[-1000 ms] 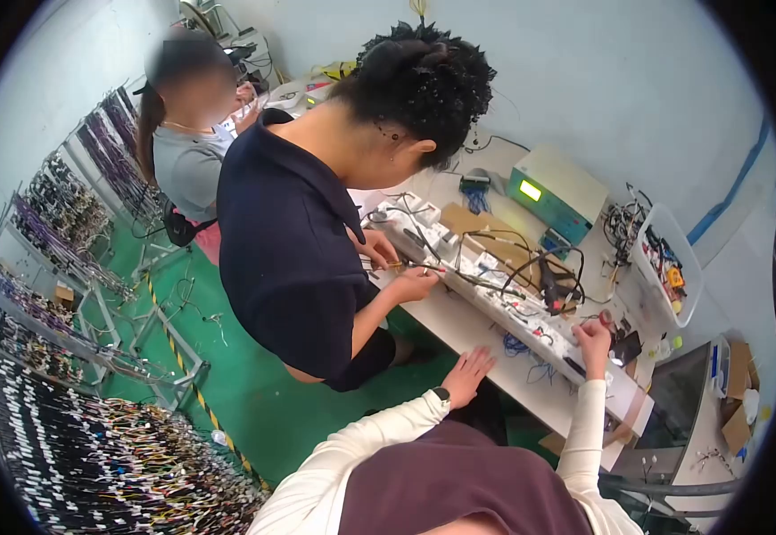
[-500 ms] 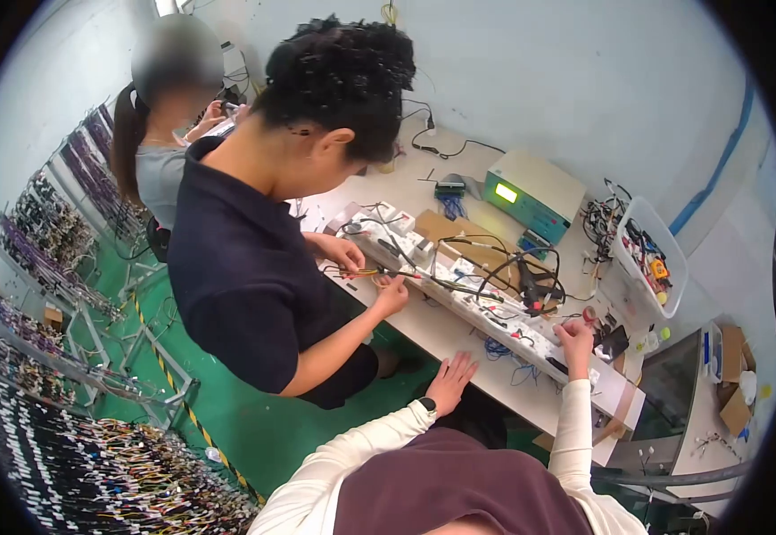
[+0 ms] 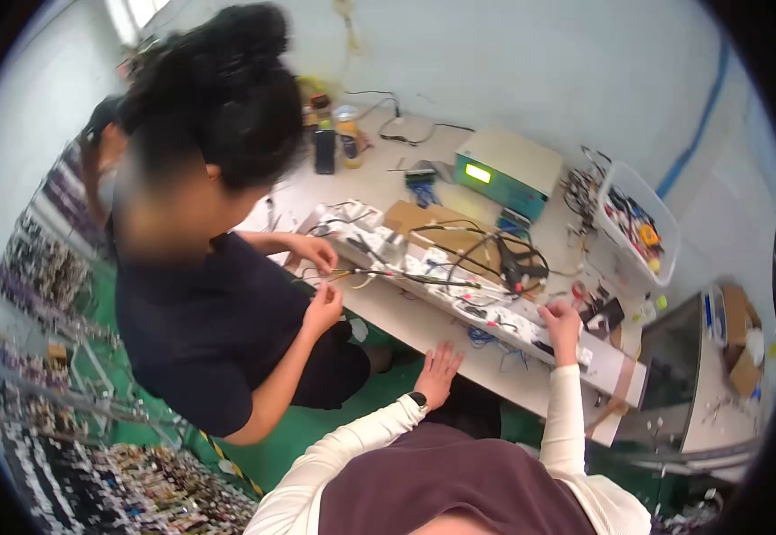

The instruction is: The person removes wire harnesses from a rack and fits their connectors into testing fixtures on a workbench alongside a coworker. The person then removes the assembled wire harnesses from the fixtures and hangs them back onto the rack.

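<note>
We rest our left hand (image 3: 439,373) palm down at the front edge of the table (image 3: 406,328), its fingers straight and spread, gripping nothing. A dark watch (image 3: 418,399) circles that wrist. Our right hand (image 3: 562,328) is at the right part of the long white fixture (image 3: 604,358), fingers bent; we cannot tell whether they pinch anything.

The fixture lies lengthwise along the table, with black cables (image 3: 441,281) running over it. At its far left end, a co-worker in a dark top (image 3: 201,330) has both hands near the thin wires (image 3: 343,273) at the cables' end.

Behind the fixture we see a cardboard sheet (image 3: 410,218) and a green-fronted instrument (image 3: 522,183) with its screen lit. A clear bin (image 3: 673,245) of small parts stands farther right. Blue wires (image 3: 513,354) lie on the table just in front of the fixture.
</note>
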`<act>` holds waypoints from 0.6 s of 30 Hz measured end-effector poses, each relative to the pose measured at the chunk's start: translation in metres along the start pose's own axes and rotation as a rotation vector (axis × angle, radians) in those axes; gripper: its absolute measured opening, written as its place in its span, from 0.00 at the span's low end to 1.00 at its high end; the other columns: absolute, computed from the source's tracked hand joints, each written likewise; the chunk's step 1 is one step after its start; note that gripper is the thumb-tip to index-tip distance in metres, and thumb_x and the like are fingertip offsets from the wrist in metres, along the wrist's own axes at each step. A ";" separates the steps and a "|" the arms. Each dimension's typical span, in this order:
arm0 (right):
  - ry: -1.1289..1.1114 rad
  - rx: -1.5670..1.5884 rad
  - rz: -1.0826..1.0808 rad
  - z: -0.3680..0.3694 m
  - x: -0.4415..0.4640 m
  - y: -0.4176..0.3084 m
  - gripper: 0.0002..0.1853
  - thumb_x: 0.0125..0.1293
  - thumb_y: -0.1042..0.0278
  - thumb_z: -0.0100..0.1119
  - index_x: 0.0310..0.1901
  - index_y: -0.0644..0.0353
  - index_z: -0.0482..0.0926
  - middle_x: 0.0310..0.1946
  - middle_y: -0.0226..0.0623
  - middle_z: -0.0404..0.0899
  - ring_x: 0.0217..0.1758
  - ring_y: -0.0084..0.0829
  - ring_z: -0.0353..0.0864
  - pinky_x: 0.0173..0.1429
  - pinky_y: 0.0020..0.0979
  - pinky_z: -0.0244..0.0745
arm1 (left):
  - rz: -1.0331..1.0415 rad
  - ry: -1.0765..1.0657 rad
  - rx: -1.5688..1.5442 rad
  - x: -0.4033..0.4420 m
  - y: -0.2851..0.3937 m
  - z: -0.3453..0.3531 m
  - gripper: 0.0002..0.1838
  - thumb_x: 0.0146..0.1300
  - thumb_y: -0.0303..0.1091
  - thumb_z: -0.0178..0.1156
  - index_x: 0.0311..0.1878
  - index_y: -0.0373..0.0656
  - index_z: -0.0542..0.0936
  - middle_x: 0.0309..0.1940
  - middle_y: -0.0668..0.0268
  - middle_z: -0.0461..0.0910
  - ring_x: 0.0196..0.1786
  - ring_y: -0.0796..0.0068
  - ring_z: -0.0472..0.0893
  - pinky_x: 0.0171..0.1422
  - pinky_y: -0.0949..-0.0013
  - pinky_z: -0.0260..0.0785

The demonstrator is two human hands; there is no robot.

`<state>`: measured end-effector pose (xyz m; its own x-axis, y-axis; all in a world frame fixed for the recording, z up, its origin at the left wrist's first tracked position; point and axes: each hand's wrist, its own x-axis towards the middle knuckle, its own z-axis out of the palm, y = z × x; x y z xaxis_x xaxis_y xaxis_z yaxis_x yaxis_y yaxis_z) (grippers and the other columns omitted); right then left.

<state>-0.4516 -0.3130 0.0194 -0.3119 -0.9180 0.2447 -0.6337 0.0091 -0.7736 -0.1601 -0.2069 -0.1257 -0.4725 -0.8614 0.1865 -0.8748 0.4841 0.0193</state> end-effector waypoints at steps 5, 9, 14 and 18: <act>0.000 0.021 0.023 -0.002 -0.003 -0.006 0.12 0.55 0.66 0.75 0.32 0.66 0.83 0.26 0.41 0.85 0.30 0.33 0.85 0.40 0.31 0.78 | 0.027 -0.137 -0.067 0.004 -0.001 -0.023 0.63 0.48 0.47 0.75 0.81 0.39 0.46 0.80 0.41 0.41 0.83 0.39 0.40 0.81 0.38 0.39; 0.028 0.092 -0.006 0.002 -0.004 -0.004 0.12 0.55 0.69 0.73 0.28 0.68 0.80 0.21 0.34 0.79 0.26 0.22 0.77 0.35 0.28 0.72 | 0.036 -0.190 -0.069 0.005 -0.003 -0.033 0.63 0.49 0.48 0.75 0.81 0.40 0.45 0.80 0.41 0.41 0.82 0.39 0.41 0.81 0.37 0.39; 0.019 0.112 0.017 -0.003 -0.005 -0.009 0.12 0.55 0.68 0.74 0.31 0.67 0.82 0.25 0.37 0.84 0.30 0.27 0.83 0.39 0.29 0.76 | 0.049 -0.192 -0.040 0.004 -0.004 -0.030 0.64 0.49 0.49 0.75 0.81 0.41 0.44 0.80 0.41 0.42 0.82 0.39 0.41 0.81 0.38 0.40; 0.013 0.108 0.038 0.000 -0.006 -0.009 0.12 0.55 0.68 0.75 0.32 0.67 0.83 0.26 0.39 0.85 0.30 0.29 0.84 0.40 0.30 0.77 | 0.064 -0.168 0.024 0.004 -0.006 -0.031 0.63 0.49 0.49 0.74 0.81 0.42 0.44 0.80 0.42 0.42 0.83 0.40 0.42 0.82 0.39 0.41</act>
<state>-0.4446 -0.3076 0.0247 -0.3439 -0.9124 0.2217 -0.5417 -0.0001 -0.8406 -0.1539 -0.2085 -0.0949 -0.5366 -0.8436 0.0201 -0.8438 0.5365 -0.0110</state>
